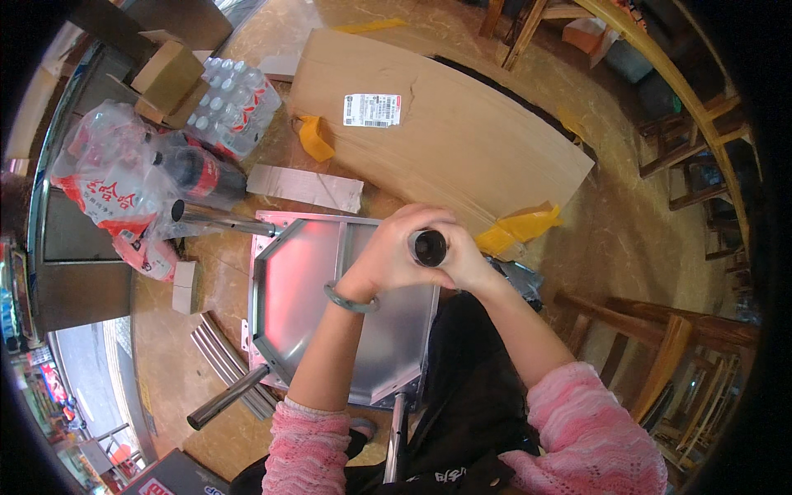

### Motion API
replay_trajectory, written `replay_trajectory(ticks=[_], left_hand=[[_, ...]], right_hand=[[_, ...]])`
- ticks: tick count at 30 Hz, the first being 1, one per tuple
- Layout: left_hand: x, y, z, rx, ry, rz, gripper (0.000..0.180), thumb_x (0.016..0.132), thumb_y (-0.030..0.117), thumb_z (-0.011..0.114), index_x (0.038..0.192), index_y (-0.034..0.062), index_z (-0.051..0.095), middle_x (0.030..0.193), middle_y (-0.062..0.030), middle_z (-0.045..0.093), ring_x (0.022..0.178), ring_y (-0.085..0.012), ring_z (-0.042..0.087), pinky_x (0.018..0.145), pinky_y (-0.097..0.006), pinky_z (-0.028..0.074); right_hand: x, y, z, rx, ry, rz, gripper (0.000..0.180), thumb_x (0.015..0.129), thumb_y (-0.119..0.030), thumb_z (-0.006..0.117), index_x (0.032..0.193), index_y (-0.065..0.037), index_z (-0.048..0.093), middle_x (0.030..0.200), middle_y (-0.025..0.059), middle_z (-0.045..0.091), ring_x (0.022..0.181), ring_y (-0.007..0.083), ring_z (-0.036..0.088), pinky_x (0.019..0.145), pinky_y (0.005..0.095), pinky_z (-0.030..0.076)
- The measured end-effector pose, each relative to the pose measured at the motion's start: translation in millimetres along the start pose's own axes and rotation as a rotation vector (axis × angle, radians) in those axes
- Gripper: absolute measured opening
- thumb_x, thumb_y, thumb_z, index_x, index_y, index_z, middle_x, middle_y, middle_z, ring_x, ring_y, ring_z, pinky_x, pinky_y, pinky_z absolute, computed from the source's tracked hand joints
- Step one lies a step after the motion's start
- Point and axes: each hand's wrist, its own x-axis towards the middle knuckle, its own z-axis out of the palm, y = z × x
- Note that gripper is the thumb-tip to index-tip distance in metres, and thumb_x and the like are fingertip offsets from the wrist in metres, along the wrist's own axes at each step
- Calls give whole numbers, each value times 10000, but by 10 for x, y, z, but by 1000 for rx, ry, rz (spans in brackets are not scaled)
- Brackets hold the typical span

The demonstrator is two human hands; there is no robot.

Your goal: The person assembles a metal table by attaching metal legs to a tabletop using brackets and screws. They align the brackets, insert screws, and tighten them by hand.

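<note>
While left hand [394, 252] and right hand [467, 262] ringed one leg [430, 247] | panel [305, 285] apparently had three others [228, 398] fitted | bars [235, 363] left of panel lay unfitted

The legs [231, 396] are glossy metal, the dark tip [430, 247] probably plastic.

Interior is moderately lit; the brightest patch is seen at the pale strip [92, 371], lower left. Pinkish glare is thrown back by the metal panel [309, 276], faint sheen by the floor [631, 272]. Right-side wooden furniture [660, 370] is dimmer, possibly softly focused. Straight edges are bowed; corners are blacked out.
</note>
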Motion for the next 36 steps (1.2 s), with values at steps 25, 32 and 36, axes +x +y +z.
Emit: replay_trajectory(ticks=[25,32,36], left_hand=[[16,-89,529,-73,314,-2,342,568,208,822,669,87,519,695,-40,603,768,-225,614,913,-423,396],[-5,-12,267,-38,226,16,618,549,237,824,1043,52,502,1132,-117,527,1110,-229,489,958,-364,363],[-60,105,149,-151,61,-63,793,506,251,836,1167,16,466,1200,-124,505,1141,-245,468,957,-351,366]], right_hand=[[-84,520,43,-133,197,-163,544,628,-146,689,1117,-22,484,1101,112,530,1009,232,528,826,320,448],[-124,-91,-224,-403,23,-317,576,620,-134,691,1149,-23,493,1145,172,525,1067,329,516,871,363,434],[-244,-401,-330,-396,-142,-183,511,641,-38,722,1105,13,512,1151,147,506,1083,282,496,906,335,395]])
